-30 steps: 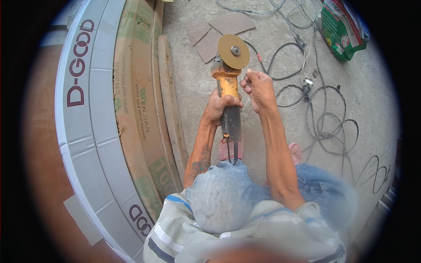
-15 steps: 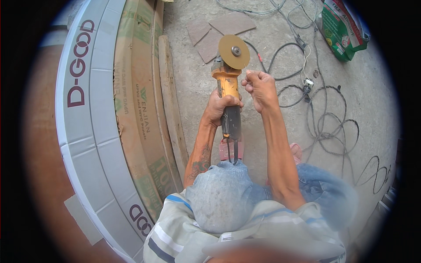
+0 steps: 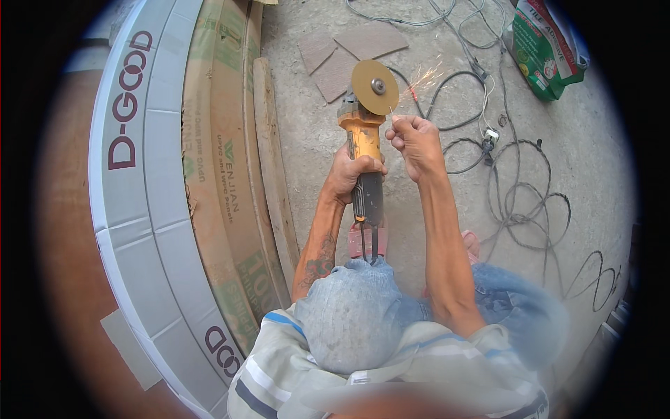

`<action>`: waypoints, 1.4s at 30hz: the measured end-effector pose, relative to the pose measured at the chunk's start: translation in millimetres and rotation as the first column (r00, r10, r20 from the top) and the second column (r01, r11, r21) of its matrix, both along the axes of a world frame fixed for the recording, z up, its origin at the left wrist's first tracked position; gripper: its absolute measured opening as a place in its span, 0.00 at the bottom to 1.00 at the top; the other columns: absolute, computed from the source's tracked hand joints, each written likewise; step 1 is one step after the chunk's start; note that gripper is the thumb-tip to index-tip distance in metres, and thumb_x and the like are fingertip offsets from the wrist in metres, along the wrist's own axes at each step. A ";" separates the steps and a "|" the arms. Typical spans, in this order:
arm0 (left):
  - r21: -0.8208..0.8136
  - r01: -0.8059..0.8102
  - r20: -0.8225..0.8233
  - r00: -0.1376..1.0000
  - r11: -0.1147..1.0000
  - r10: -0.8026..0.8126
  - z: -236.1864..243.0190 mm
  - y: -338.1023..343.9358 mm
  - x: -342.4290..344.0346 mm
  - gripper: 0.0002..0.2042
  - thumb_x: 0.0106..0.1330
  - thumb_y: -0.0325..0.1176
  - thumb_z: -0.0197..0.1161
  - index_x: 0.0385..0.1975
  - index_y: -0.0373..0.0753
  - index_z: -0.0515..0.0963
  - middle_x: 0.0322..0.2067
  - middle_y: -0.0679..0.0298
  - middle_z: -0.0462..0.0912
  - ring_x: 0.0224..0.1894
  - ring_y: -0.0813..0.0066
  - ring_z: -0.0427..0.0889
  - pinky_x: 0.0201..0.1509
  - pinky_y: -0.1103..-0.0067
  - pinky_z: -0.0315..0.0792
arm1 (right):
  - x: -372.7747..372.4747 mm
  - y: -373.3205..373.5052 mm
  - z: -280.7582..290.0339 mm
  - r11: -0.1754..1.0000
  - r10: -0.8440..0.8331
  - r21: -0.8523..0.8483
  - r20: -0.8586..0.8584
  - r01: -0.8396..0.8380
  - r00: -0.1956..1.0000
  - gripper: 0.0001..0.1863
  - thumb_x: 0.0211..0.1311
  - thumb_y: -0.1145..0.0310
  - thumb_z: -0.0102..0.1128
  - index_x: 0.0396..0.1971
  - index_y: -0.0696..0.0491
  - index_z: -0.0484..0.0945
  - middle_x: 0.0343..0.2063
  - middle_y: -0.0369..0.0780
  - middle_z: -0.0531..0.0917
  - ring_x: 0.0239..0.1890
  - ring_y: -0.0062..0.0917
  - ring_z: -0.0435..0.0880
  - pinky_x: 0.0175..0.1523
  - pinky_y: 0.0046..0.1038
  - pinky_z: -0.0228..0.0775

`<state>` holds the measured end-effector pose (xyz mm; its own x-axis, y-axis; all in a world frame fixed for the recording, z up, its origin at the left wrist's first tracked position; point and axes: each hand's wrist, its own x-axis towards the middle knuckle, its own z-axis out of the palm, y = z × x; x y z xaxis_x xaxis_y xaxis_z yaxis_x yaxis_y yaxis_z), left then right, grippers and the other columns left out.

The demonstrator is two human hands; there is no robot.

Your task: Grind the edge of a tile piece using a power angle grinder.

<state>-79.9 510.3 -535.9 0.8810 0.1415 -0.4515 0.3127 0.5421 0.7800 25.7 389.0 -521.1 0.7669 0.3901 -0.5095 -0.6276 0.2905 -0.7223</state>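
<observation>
My left hand (image 3: 352, 173) is closed around the body of a yellow and black angle grinder (image 3: 365, 140), which points away from me. A tan cutting disc (image 3: 373, 85) is mounted on its head, with no guard visible around it. Between thumb and fingertips, my right hand (image 3: 417, 143) pinches a thin piece of metal (image 3: 391, 110) and holds its tip against the disc's lower right edge. Orange sparks (image 3: 423, 80) fly up and to the right from there. What kind of metal piece it is cannot be made out. The grinder's cord runs back toward my knee.
Broken tile pieces (image 3: 352, 52) lie on the concrete beyond the grinder. Black cables (image 3: 520, 199) coil at the right, joined at a white plug (image 3: 490, 136). A green bag (image 3: 544, 52) stands far right. Long cardboard boxes (image 3: 216, 153) and a wooden plank (image 3: 272, 153) run along my left.
Sparks now spray from the disc's side, where none showed before. The grinder head and disc have shifted very slightly; both hands keep their grip.
</observation>
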 end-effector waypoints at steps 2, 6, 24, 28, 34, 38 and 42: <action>0.007 -0.001 -0.009 1.000 1.000 0.001 0.6 0.7 -1.0 0.20 0.48 0.32 0.65 0.40 0.30 0.71 0.29 0.59 0.80 0.28 0.74 0.83 0.31 0.78 0.81 | -0.9 1.1 -0.9 1.000 0.005 -0.003 0.004 -0.005 1.000 0.07 0.62 0.73 0.60 0.32 0.61 0.74 0.21 0.38 0.77 0.18 0.14 0.70 0.25 0.15 0.63; 0.005 -0.017 -0.009 1.000 1.000 0.017 1.8 0.5 -1.2 0.20 0.47 0.32 0.66 0.40 0.30 0.72 0.29 0.59 0.80 0.27 0.74 0.83 0.31 0.78 0.81 | -2.0 0.0 -2.6 1.000 0.000 -0.016 0.014 0.000 1.000 0.07 0.62 0.73 0.60 0.32 0.61 0.74 0.21 0.38 0.78 0.19 0.14 0.71 0.25 0.15 0.63; -0.068 -0.072 -0.004 0.997 0.995 0.072 2.5 -1.8 -0.7 0.21 0.45 0.31 0.67 0.39 0.31 0.69 0.27 0.59 0.79 0.24 0.75 0.81 0.27 0.79 0.79 | -8.9 -3.0 -1.2 0.989 -0.071 0.136 0.070 0.061 0.995 0.08 0.63 0.77 0.58 0.40 0.59 0.72 0.29 0.38 0.77 0.28 0.15 0.72 0.32 0.14 0.65; -0.073 -0.065 -0.003 0.998 0.995 0.065 2.5 -0.2 -2.7 0.21 0.45 0.30 0.66 0.40 0.31 0.70 0.27 0.60 0.79 0.25 0.74 0.82 0.28 0.79 0.79 | -14.9 3.4 -4.7 0.995 -0.093 0.035 0.140 0.089 0.986 0.06 0.66 0.75 0.55 0.40 0.59 0.71 0.27 0.37 0.77 0.26 0.14 0.69 0.30 0.13 0.63; -0.009 -0.055 0.014 0.998 0.998 0.055 4.3 -5.3 -1.6 0.18 0.48 0.33 0.64 0.37 0.30 0.74 0.27 0.57 0.81 0.24 0.71 0.82 0.31 0.77 0.80 | -17.3 6.6 -3.6 0.990 -0.092 -0.079 0.239 0.114 0.967 0.07 0.70 0.69 0.48 0.38 0.57 0.71 0.23 0.34 0.74 0.23 0.13 0.66 0.29 0.15 0.61; -0.075 -0.026 -0.027 0.999 0.997 0.024 2.5 -3.3 -0.9 0.20 0.45 0.29 0.66 0.39 0.30 0.70 0.27 0.59 0.78 0.25 0.74 0.82 0.29 0.78 0.80 | -10.3 1.9 -4.2 0.982 -0.077 -0.148 0.230 0.113 0.970 0.09 0.72 0.67 0.46 0.35 0.56 0.70 0.22 0.33 0.72 0.22 0.13 0.66 0.29 0.16 0.60; -0.064 -0.010 -0.026 1.000 0.998 0.008 2.5 -2.7 0.0 0.20 0.45 0.30 0.66 0.38 0.30 0.70 0.27 0.59 0.79 0.25 0.74 0.82 0.28 0.78 0.79 | -1.2 -1.2 -6.1 0.975 -0.045 -0.202 0.240 0.095 0.970 0.12 0.72 0.64 0.46 0.31 0.55 0.69 0.21 0.32 0.70 0.22 0.14 0.67 0.27 0.16 0.59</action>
